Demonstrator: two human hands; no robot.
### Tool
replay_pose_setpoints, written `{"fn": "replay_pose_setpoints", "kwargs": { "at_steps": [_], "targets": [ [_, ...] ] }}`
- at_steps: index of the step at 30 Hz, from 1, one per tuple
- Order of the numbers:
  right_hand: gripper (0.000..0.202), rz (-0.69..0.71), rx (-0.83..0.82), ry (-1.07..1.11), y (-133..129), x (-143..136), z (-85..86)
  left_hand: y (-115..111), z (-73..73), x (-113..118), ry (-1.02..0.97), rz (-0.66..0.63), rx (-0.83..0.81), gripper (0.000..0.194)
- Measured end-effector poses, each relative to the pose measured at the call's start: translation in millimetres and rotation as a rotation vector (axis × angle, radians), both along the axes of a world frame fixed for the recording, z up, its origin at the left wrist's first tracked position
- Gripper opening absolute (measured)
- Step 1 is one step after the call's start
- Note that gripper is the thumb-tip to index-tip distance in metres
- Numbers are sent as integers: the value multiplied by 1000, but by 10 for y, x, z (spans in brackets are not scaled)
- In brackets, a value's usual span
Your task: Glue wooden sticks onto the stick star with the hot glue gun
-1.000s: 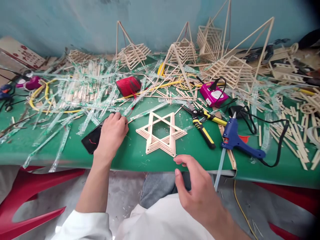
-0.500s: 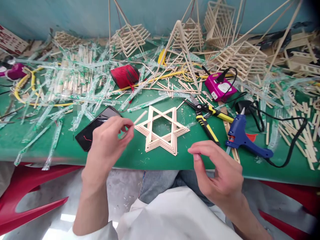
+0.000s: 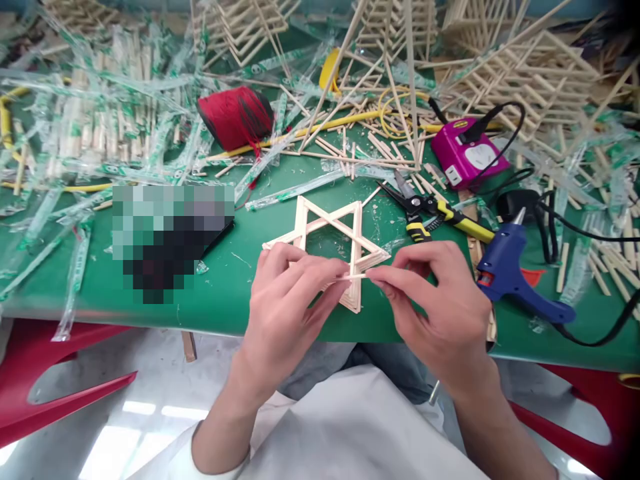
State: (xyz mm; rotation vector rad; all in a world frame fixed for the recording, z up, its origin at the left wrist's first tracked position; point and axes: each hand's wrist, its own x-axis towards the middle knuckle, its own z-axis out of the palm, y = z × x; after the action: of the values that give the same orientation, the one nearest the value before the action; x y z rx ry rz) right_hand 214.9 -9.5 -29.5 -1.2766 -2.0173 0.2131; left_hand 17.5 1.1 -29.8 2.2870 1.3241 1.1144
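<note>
The left hand (image 3: 287, 303) and right hand (image 3: 433, 303) pinch a small stick (image 3: 358, 276) between them. It is over the near side of the wood star (image 3: 357, 230), flat on the green counter (image 3: 220, 303).

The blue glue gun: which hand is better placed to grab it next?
Probably the right hand: the blue glue gun lies just beside it, while the left hand is farther away. Both hands pinch a thin stick, though.

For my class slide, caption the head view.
Left hand and right hand pinch a wooden stick over a layered six-pointed star on a green table.
</note>
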Motion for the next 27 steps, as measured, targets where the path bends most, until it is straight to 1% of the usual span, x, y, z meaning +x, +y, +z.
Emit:
{"fn": "replay_pose_setpoints", "kwargs": {
  "at_steps": [3,5,8,11,14,19,22,27],
  "targets": [
    [23,29,-31,-35,7,0,0,-44,-31,-12,-113,-11,-47,23],
    [28,36,-48,-53,0,-10,-5,-70,-47,-3,-166,28,-44,24],
    [35,1,2,-49,-12,-12,-15,-90,-53,41,-215,97,2,21],
    [40,3,42,-46,-2,21,-18,-84,-59,83,-258,109,24,21],
    [42,20,32,-35,29,89,-28,-67,-91,68,-240,104,17,25],
    [39,-23,14,-8,61,181,-76,-74,-181,-57,-127,139,-9,32],
    [40,-1,-10,-4,69,171,-88,-87,-233,-107,-138,146,-35,28],
    [38,52,0,-22,110,134,-78,-63,-284,-122,-171,102,-45,22]
  ]
}}
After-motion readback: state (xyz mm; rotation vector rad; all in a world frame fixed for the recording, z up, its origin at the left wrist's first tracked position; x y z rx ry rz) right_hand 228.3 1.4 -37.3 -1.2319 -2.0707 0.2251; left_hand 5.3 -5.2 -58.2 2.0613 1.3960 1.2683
